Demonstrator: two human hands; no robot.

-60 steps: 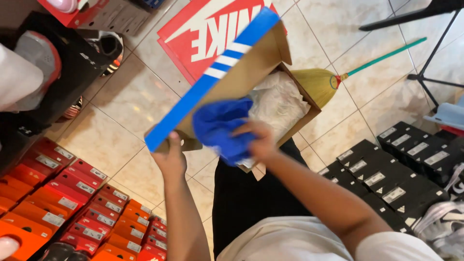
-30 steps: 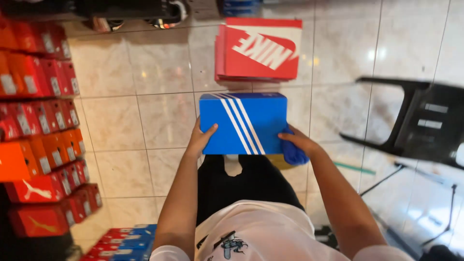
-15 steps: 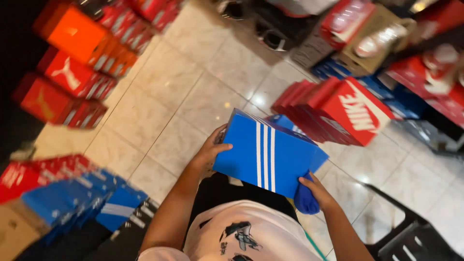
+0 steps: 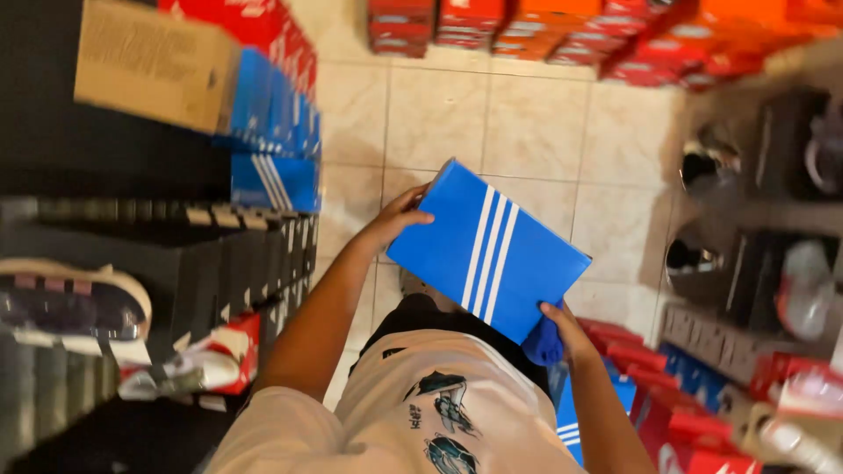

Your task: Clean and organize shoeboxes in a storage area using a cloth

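Blue white-striped shoebox (image 4: pixel 487 250) centre; blue box stacks (image 4: pixel 274 140) left, red-orange boxes (image 4: pixel 562 31) above.

— Where's the left hand (image 4: pixel 399 219)?
— Out front, arm bent at the elbow, fingers (image 4: pixel 420 217) curled in a grip.
— And the right hand (image 4: pixel 569 329)?
— Lower, closer to the body, forearm angled up, fingers closed in a grasp.

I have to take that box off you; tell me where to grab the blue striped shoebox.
Take the blue shoebox by its free far corner, from the floor side. It tilts, with the left hand on its upper edge and the right hand, with a blue cloth, at the lower corner.
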